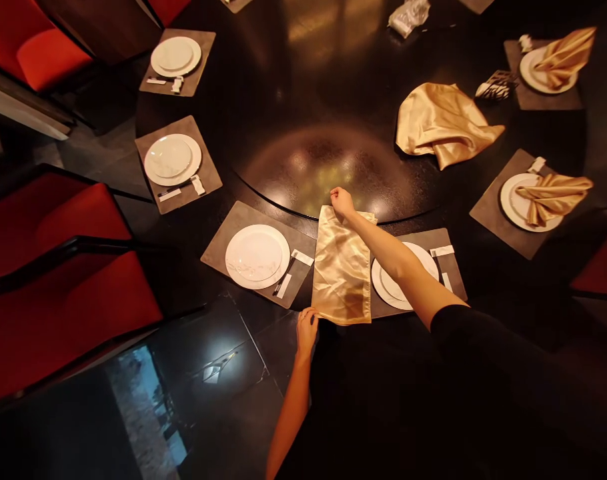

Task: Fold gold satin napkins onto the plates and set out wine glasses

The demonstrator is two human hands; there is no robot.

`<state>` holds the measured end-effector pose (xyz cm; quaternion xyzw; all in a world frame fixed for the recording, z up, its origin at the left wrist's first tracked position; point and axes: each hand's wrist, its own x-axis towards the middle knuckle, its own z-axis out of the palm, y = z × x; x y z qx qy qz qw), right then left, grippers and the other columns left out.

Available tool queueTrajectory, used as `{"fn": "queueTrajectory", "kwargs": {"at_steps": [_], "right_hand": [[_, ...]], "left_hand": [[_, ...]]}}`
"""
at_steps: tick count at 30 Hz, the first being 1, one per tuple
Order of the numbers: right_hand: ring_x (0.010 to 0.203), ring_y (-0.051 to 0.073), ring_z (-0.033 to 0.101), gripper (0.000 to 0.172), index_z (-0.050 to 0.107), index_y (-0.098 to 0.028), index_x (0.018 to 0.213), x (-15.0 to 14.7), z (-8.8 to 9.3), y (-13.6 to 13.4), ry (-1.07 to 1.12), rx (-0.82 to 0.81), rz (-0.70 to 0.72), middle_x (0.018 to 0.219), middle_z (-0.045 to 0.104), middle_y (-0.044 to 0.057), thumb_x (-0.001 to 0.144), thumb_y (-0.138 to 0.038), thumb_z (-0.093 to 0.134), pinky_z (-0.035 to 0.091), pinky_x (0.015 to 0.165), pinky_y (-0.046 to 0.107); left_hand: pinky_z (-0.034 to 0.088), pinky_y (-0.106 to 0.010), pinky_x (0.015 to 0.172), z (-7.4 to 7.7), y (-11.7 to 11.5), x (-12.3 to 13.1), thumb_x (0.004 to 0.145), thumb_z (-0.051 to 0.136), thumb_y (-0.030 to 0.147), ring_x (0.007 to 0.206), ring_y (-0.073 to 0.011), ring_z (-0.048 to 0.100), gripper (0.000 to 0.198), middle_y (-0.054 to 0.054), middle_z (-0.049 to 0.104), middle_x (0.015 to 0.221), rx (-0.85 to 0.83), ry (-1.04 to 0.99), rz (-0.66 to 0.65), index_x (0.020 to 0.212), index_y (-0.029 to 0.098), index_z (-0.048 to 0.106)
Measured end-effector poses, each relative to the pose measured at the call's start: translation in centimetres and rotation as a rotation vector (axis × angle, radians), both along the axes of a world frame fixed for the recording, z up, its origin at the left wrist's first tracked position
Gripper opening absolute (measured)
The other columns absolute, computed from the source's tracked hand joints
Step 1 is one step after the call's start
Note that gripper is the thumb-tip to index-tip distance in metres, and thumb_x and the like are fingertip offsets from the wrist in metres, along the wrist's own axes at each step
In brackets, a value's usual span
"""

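A gold satin napkin (341,273), folded into a long rectangle, lies at the table's near edge between two place settings. My left hand (307,328) pinches its near left corner at the table edge. At the napkin's far end, my right hand (341,202) is closed, with its fingers curled at the top edge; my forearm crosses above the right-hand plate (383,283). To the left of the napkin, a white plate stack (257,257) sits on a grey placemat (218,250) with chopsticks beside it.
A loose heap of gold cloth (441,123) lies at the right of the dark round table (263,147). Folded napkins (551,200) stand on plates at the right. A crumpled plastic bag (408,17) lies at the back. Red chairs (78,293) flank the table on the left.
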<state>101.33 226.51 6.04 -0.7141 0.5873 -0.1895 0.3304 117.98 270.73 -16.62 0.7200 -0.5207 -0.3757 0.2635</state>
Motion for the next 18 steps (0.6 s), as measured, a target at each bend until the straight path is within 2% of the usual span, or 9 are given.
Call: {"fn": "queueTrajectory", "kwargs": {"at_steps": [1, 3, 5, 7, 9, 11, 14, 16, 18], "right_hand": [[0.085, 0.007, 0.052, 0.034, 0.069, -0.009, 0.106, -0.4, -0.3, 1.4, -0.021, 0.021, -0.026, 0.104, 0.074, 0.004, 0.115, -0.033, 0.046, 0.049, 0.094, 0.021], [0.082, 0.010, 0.050, 0.031, 0.069, -0.018, 0.092, -1.5, -1.3, 6.3, -0.110, 0.068, -0.010, 0.092, 0.072, 0.002, 0.113, -0.032, 0.051, 0.047, 0.089, 0.022], [0.079, 0.014, 0.052, 0.027, 0.066, -0.020, 0.087, -3.1, -2.9, 13.7, -0.193, 0.123, 0.132, 0.083, 0.067, 0.002, 0.109, -0.032, 0.058, 0.048, 0.082, 0.026], [0.077, 0.014, 0.054, 0.017, 0.068, -0.019, 0.090, -4.9, -5.3, 22.1, -0.173, 0.194, 0.240, 0.083, 0.066, 0.000, 0.097, -0.033, 0.075, 0.048, 0.077, 0.025], [0.094, 0.020, 0.062, 0.032, 0.071, -0.018, 0.105, -6.7, -8.1, 29.9, -0.009, 0.252, 0.443, 0.103, 0.071, 0.006, 0.085, -0.035, 0.089, 0.052, 0.089, 0.031], [0.114, 0.028, 0.063, 0.039, 0.071, -0.017, 0.118, -8.4, -11.2, 35.8, 0.181, 0.291, 0.495, 0.122, 0.070, 0.013, 0.086, -0.032, 0.088, 0.051, 0.102, 0.040], [0.121, 0.031, 0.060, 0.021, 0.073, -0.015, 0.120, -10.6, -15.5, 40.6, 0.323, 0.288, 0.403, 0.128, 0.069, 0.018, 0.101, -0.020, 0.065, 0.045, 0.107, 0.044], [0.118, 0.029, 0.060, 0.022, 0.076, -0.015, 0.115, -12.2, -17.7, 41.9, 0.297, 0.277, 0.309, 0.122, 0.072, 0.017, 0.104, -0.016, 0.057, 0.044, 0.104, 0.042], [0.114, 0.028, 0.061, 0.022, 0.079, -0.018, 0.112, -13.9, -19.4, 42.8, 0.201, 0.273, 0.178, 0.119, 0.075, 0.015, 0.104, -0.019, 0.059, 0.044, 0.102, 0.040]], "left_hand": [[0.054, -0.048, 0.110, 0.0, -0.1, 0.1, 0.096, 0.056, 0.024, 0.118, -0.0302, 0.070, 0.027, -0.012, 0.077, 0.123, 0.002, 0.000, -0.010, 0.105, 0.025, 0.081], [0.054, -0.048, 0.109, -0.2, -0.1, 0.5, 0.094, 0.058, 0.022, 0.117, -0.0304, 0.070, 0.025, -0.011, 0.079, 0.121, 0.005, 0.017, -0.030, 0.103, 0.025, 0.082], [0.055, -0.048, 0.108, -0.5, 0.0, 1.1, 0.092, 0.061, 0.023, 0.117, -0.0307, 0.072, 0.023, -0.012, 0.080, 0.120, 0.010, 0.056, -0.033, 0.102, 0.025, 0.082], [0.058, -0.047, 0.103, -0.9, 0.2, 1.7, 0.092, 0.063, 0.026, 0.112, -0.0302, 0.074, 0.023, -0.012, 0.081, 0.116, 0.041, 0.107, 0.005, 0.103, 0.024, 0.082], [0.060, -0.044, 0.096, -1.2, 0.2, 2.3, 0.091, 0.064, 0.029, 0.104, -0.0291, 0.076, 0.024, -0.011, 0.083, 0.110, 0.105, 0.154, 0.079, 0.106, 0.023, 0.082], [0.061, -0.042, 0.090, -1.5, 0.2, 2.7, 0.088, 0.066, 0.032, 0.098, -0.0282, 0.077, 0.026, -0.010, 0.083, 0.104, 0.166, 0.193, 0.134, 0.105, 0.022, 0.082], [0.061, -0.041, 0.091, -1.7, 0.1, 3.3, 0.086, 0.068, 0.033, 0.099, -0.0274, 0.077, 0.025, -0.010, 0.083, 0.103, 0.179, 0.250, 0.127, 0.102, 0.020, 0.082], [0.061, -0.041, 0.095, -1.7, 0.1, 3.6, 0.085, 0.070, 0.033, 0.100, -0.0267, 0.077, 0.025, -0.010, 0.083, 0.104, 0.160, 0.275, 0.106, 0.101, 0.019, 0.082], [0.061, -0.040, 0.095, -1.4, 0.1, 3.7, 0.082, 0.074, 0.034, 0.099, -0.0258, 0.077, 0.024, -0.010, 0.083, 0.103, 0.153, 0.300, 0.107, 0.099, 0.019, 0.082]]}}
